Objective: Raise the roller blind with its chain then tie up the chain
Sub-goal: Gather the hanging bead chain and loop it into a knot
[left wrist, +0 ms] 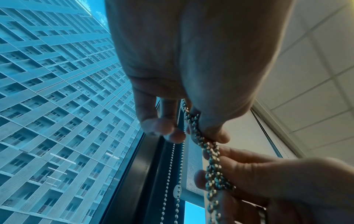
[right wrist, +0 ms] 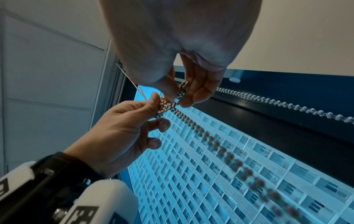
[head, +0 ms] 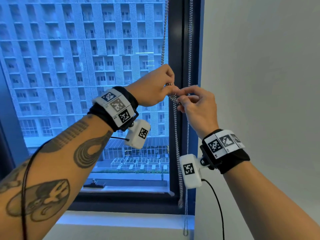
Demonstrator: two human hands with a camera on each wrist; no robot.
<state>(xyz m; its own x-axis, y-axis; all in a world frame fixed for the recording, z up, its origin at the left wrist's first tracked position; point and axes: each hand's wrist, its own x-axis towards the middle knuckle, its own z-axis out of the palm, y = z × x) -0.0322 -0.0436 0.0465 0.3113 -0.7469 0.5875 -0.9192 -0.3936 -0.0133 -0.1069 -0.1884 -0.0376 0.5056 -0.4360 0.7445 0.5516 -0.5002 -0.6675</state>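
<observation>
The chain (head: 175,116) hung in front of the dark window frame (head: 174,49) at the right edge of the glass, and I had a bunched knot of its beads caught between both hands at about chest height. Below the knot a twisted doubled length dropped towards the sill (head: 121,220); a second, thinner run (head: 189,49) hung straight just to its right, close to the wall (head: 259,66).

My left hand (head: 154,87) was curled, thumb and forefinger pinching the upper part of the bunch, the other fingers folded in. In the left wrist view the beads ran under my thumb (left wrist: 216,133) and down into the other palm. My right hand (head: 197,104) gripped the lower part from the right side, forefinger and thumb nipped on the beads, the remaining fingers loosely bent. The two hands touched at the fingertips.

The blind (left wrist: 193,165) showed in the left wrist view as a strip of grey mesh high up beside the frame. Outside stood a tower block (head: 78,58).
</observation>
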